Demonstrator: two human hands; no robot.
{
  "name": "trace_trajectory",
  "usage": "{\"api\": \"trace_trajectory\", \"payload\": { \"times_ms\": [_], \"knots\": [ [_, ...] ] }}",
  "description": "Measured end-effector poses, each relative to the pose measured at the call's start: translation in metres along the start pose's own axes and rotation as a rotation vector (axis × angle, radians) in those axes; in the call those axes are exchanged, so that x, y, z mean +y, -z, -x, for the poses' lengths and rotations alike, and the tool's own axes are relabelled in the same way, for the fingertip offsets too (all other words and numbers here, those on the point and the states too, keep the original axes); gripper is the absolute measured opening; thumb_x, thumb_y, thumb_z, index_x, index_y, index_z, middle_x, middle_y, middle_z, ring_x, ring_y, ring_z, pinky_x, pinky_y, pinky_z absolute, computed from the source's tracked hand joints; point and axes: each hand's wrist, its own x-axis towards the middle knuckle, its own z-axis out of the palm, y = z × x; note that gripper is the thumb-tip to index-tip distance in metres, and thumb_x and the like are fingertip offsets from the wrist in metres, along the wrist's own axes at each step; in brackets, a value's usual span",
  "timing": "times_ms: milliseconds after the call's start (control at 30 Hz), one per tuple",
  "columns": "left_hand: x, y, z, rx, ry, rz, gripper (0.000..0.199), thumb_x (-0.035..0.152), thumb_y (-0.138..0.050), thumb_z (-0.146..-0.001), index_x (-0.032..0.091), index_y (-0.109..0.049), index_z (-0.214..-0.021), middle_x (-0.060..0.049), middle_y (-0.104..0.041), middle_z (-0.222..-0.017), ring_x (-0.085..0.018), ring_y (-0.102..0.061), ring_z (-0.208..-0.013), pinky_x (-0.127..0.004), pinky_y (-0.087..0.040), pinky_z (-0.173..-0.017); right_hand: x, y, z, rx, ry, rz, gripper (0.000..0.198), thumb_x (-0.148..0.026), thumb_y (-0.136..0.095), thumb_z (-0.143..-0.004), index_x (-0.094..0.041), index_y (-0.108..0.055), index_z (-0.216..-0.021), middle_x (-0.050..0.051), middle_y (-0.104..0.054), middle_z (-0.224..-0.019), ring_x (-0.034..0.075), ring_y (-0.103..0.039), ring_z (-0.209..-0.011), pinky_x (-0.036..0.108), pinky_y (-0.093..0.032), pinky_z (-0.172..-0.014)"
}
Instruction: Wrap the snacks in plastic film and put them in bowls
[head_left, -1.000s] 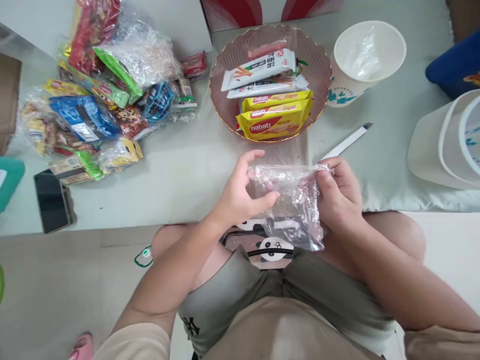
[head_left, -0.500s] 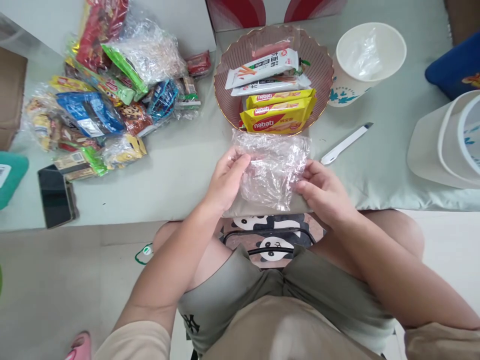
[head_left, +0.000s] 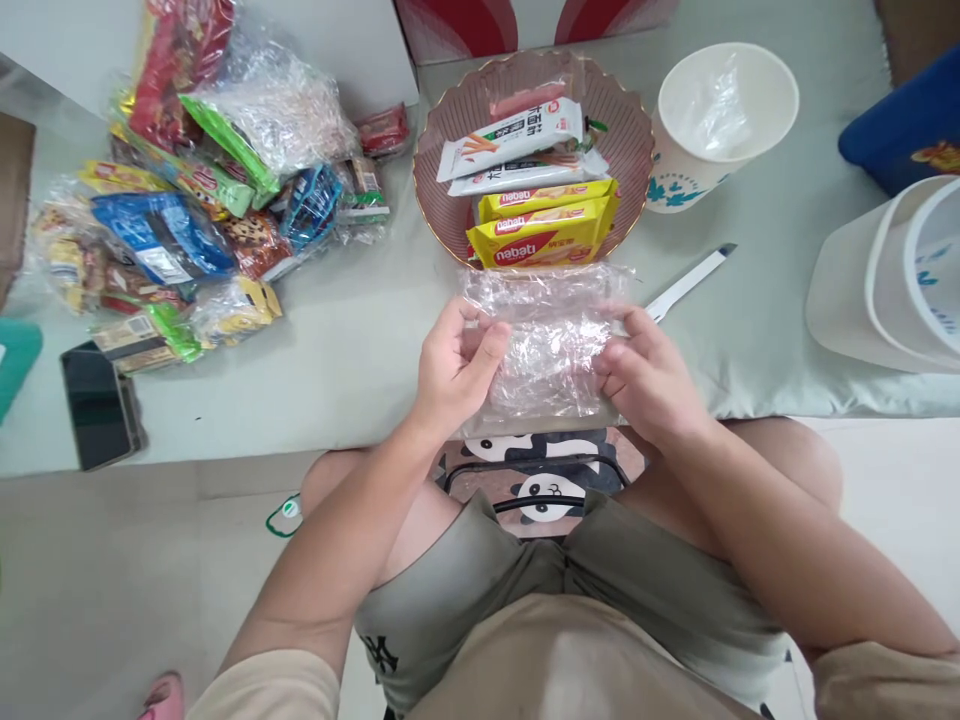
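Note:
A crinkled clear plastic bag [head_left: 551, 365] is stretched between my two hands at the table's front edge. My left hand [head_left: 461, 365] pinches its left side between thumb and fingers. On the opposite side, my right hand [head_left: 652, 375] grips it with curled fingers. Just beyond the bag stands a pinkish ribbed bowl [head_left: 439, 170] with a gold rim. In it lie yellow nabati packets [head_left: 540, 235], white snack sticks [head_left: 517, 135] and a reddish wrapped snack [head_left: 529, 98]. A white utility knife [head_left: 690, 282] lies right of my right hand.
Left is a heap of wrapped snacks [head_left: 165, 235], with a phone [head_left: 101, 405] in front of it. At the right stand a white bucket [head_left: 671, 185] with clear plastic inside, more white buckets [head_left: 847, 290] and a blue container [head_left: 900, 135].
The plastic bag now shows a fold across it, its far part lifted toward the bowl. My fingers have shifted on both sides. The whole view has moved slightly.

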Motion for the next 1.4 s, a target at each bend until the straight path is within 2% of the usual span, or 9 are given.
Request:
{"api": "trace_trajectory", "payload": {
  "times_ms": [167,300,500,767,933,1067,1167,1300,1400],
  "knots": [
    [0.001,0.004,-0.001,-0.197,0.157,0.073,0.052,0.059,-0.080,-0.081,0.027,-0.053,-0.112,0.006,-0.069,-0.062,-0.014,-0.066,-0.048,-0.024,-0.052,-0.044,-0.008,-0.002,0.007,-0.103,-0.104,0.131,0.029,-0.044,-0.077,-0.083,-0.019,-0.062,-0.084,0.000,-0.066,-0.069,0.013,-0.061,-0.060,0.026,-0.048,-0.055],
    [0.004,0.010,-0.003,-0.439,0.394,0.083,0.038,0.047,-0.075,-0.087,0.021,-0.064,-0.112,0.003,-0.070,-0.059,-0.015,-0.066,-0.046,-0.024,-0.052,-0.043,-0.004,0.001,0.006,-0.044,-0.059,0.085,0.027,-0.045,-0.074,-0.086,-0.022,-0.061,-0.094,-0.004,-0.063,-0.063,0.012,-0.058,-0.053,0.024,-0.046,-0.049],
    [0.007,0.011,-0.008,-0.317,0.402,0.321,0.030,0.038,-0.085,-0.072,0.023,-0.069,-0.092,0.004,-0.066,-0.060,-0.012,-0.060,-0.041,-0.023,-0.049,-0.037,-0.002,0.001,0.004,-0.036,0.040,-0.085,0.030,-0.047,-0.076,-0.079,-0.028,-0.061,-0.097,-0.006,-0.054,-0.060,0.012,-0.050,-0.045,0.027,-0.043,-0.042],
    [0.005,0.018,-0.018,-0.247,0.347,0.280,0.038,0.056,-0.059,-0.084,0.019,-0.068,-0.081,-0.004,-0.064,-0.074,-0.015,-0.063,-0.061,-0.029,-0.055,-0.053,-0.009,0.004,0.002,-0.001,0.021,-0.043,0.030,-0.053,-0.065,-0.078,-0.024,-0.072,-0.083,0.002,-0.062,-0.064,0.016,-0.052,-0.051,0.031,-0.043,-0.049],
    [0.003,0.016,-0.015,-0.182,0.307,0.105,0.030,0.022,-0.079,-0.068,0.019,-0.064,-0.093,0.002,-0.063,-0.087,-0.008,-0.059,-0.061,-0.022,-0.052,-0.054,0.000,0.009,0.003,-0.052,0.206,0.213,0.055,-0.069,-0.046,-0.095,-0.023,-0.074,-0.083,0.009,-0.073,-0.094,0.024,-0.070,-0.091,0.038,-0.058,-0.076],
    [0.006,0.016,-0.012,-0.230,0.239,0.023,0.035,0.015,-0.073,-0.068,0.019,-0.066,-0.102,-0.002,-0.067,-0.105,-0.006,-0.058,-0.061,-0.022,-0.054,-0.053,0.002,0.012,0.004,-0.004,0.249,0.292,0.023,-0.046,-0.072,-0.090,-0.023,-0.067,-0.093,0.008,-0.073,-0.116,0.021,-0.071,-0.103,0.035,-0.060,-0.084],
    [0.005,0.019,-0.011,-0.344,0.197,-0.026,0.035,0.013,-0.069,-0.070,0.019,-0.069,-0.104,-0.005,-0.070,-0.111,-0.006,-0.059,-0.061,-0.020,-0.052,-0.054,-0.002,0.014,0.003,0.024,0.198,0.143,0.031,-0.041,-0.075,-0.086,-0.026,-0.061,-0.110,0.007,-0.072,-0.121,0.019,-0.073,-0.100,0.033,-0.062,-0.083],
    [-0.001,0.021,-0.011,-0.419,0.092,-0.070,0.043,0.013,-0.066,-0.074,0.021,-0.068,-0.116,-0.007,-0.073,-0.114,-0.008,-0.064,-0.068,-0.021,-0.053,-0.058,-0.014,0.013,0.004,-0.257,-0.030,0.153,0.037,-0.044,-0.077,-0.083,-0.022,-0.064,-0.109,0.006,-0.075,-0.099,0.018,-0.071,-0.082,0.029,-0.059,-0.068],
    [0.001,0.014,-0.004,-0.298,-0.108,-0.252,0.049,0.011,-0.061,-0.078,0.023,-0.063,-0.126,-0.007,-0.073,-0.117,-0.013,-0.069,-0.080,-0.026,-0.057,-0.069,-0.020,0.008,0.007,-0.469,-0.160,0.342,0.024,-0.041,-0.073,-0.083,-0.018,-0.065,-0.085,0.000,-0.063,-0.070,0.012,-0.054,-0.059,0.023,-0.043,-0.051]
  ]
}}
